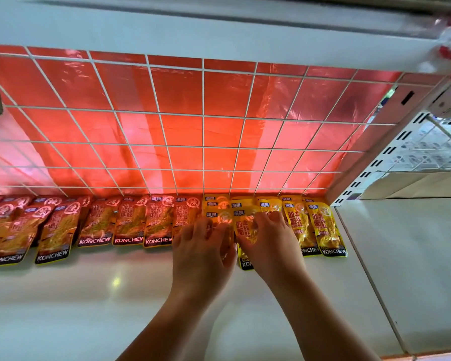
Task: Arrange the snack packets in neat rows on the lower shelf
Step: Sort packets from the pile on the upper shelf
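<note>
Head view: left hand, right hand side by side, fingers loosely spread, pressing yellow packets on shelf; red packets leftward.

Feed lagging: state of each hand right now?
Left hand: on the yellow foil snack packets, blurred, cannot tell.
Right hand: open, pressing those packets flat.
</note>
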{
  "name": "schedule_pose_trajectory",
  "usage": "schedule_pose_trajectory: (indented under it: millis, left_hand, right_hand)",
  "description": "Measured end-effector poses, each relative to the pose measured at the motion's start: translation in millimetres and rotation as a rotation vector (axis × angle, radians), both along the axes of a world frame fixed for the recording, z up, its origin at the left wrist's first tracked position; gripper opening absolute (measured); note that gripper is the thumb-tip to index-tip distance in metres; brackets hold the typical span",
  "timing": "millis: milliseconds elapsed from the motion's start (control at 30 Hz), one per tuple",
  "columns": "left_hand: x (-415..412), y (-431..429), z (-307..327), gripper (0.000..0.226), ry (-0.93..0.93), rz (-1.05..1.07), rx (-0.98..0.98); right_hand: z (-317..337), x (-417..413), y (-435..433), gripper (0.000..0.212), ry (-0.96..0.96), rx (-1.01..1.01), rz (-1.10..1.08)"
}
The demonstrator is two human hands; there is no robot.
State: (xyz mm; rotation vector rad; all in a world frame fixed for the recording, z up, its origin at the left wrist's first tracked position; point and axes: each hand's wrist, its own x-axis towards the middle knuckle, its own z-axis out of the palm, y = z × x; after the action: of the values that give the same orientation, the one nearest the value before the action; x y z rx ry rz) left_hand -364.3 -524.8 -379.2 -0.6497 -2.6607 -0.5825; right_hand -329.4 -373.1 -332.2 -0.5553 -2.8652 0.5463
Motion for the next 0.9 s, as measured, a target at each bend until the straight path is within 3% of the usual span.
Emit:
schedule_pose_trajectory:
  millis: [633,900]
  left_hand:
    - [4.7,-7.2,13.1,0.048,-0.077,0.001,0.053]
    - [16.3,-5.5,2.4,0.049,-0.086,-0.025,-0.026]
  right_hand:
    - [24.2,13.8,10.1,0.030,0.100,-0.039,0.034]
    - [14.6,22.4,4.8,0.062,-0.115,0.057,0.275]
